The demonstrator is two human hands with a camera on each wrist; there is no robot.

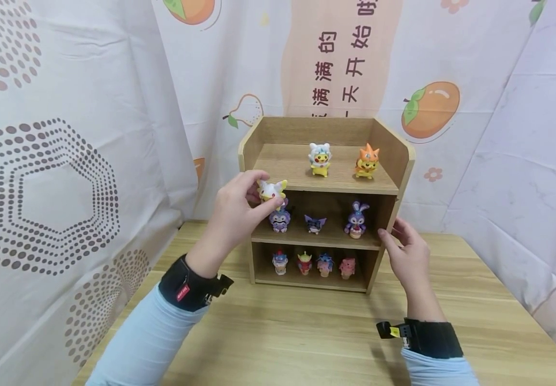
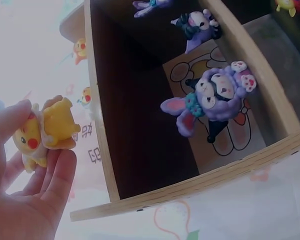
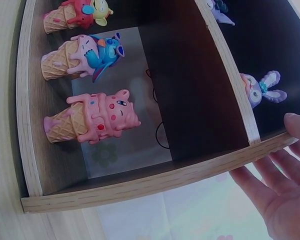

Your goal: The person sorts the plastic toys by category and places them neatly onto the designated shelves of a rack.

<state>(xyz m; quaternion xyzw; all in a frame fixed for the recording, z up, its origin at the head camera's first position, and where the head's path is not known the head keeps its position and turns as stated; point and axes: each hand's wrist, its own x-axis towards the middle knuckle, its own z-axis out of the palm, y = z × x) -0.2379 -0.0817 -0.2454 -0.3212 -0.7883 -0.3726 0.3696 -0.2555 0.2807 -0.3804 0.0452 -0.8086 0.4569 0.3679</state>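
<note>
My left hand pinches a yellow figurine with a white hood between thumb and fingers, at the front left of the small wooden shelf. In the left wrist view the figurine's yellow underside shows, level with the top board. My right hand grips the shelf's right side panel, thumb at the front edge and fingers along the outside. On the top board stand a white-hooded yellow figurine and an orange-hooded one.
The middle shelf holds a purple woolly figurine, a small dark-purple one and a purple rabbit. Several ice-cream-cone figurines line the bottom, a pink one at the right end. Printed cloth hangs behind the wooden table.
</note>
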